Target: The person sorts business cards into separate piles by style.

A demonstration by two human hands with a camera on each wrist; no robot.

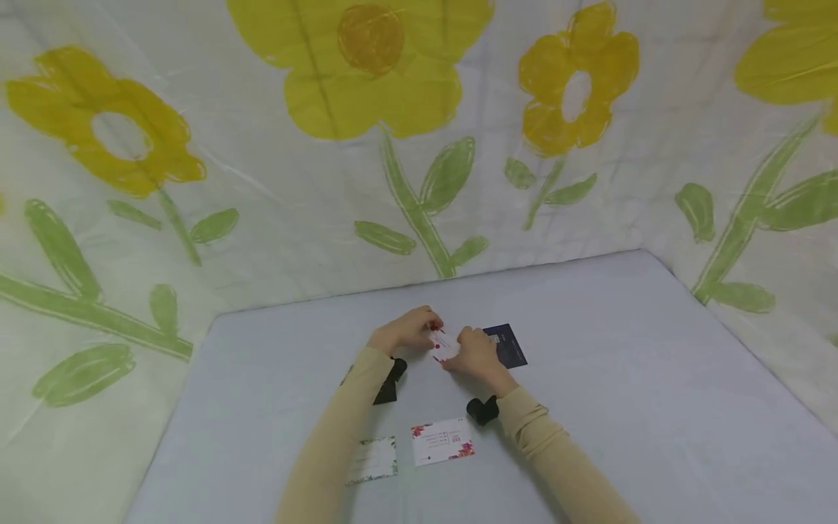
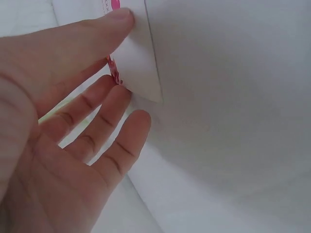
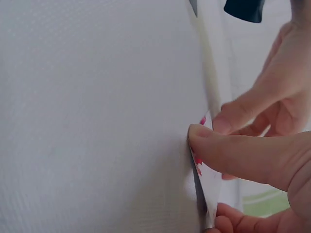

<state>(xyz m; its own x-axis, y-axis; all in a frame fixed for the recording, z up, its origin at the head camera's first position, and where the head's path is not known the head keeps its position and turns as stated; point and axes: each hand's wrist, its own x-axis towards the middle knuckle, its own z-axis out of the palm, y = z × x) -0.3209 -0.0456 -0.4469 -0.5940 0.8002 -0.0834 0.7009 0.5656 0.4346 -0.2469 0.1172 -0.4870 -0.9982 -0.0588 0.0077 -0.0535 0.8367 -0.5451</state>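
— Where's the card, and who has it?

— The small floral card (image 1: 444, 344) sits between my two hands, above the grey table (image 1: 622, 378), near the far middle. My left hand (image 1: 407, 330) pinches its left end, thumb on one face, fingers (image 2: 104, 109) behind. My right hand (image 1: 476, 354) pinches the right end, thumb (image 3: 233, 155) flat on the edge.

— Long axis?

— Roughly hand to hand, left to right, tilted a little toward me on the right. Neither hand is nearer; both are on it.

— What lies close by?

— A dark blue card (image 1: 508, 344) just beyond my right hand, flat on the table. Two more printed cards, the red-flowered card (image 1: 442, 441) and a paler card (image 1: 373, 459), lie nearer me between my sleeves.
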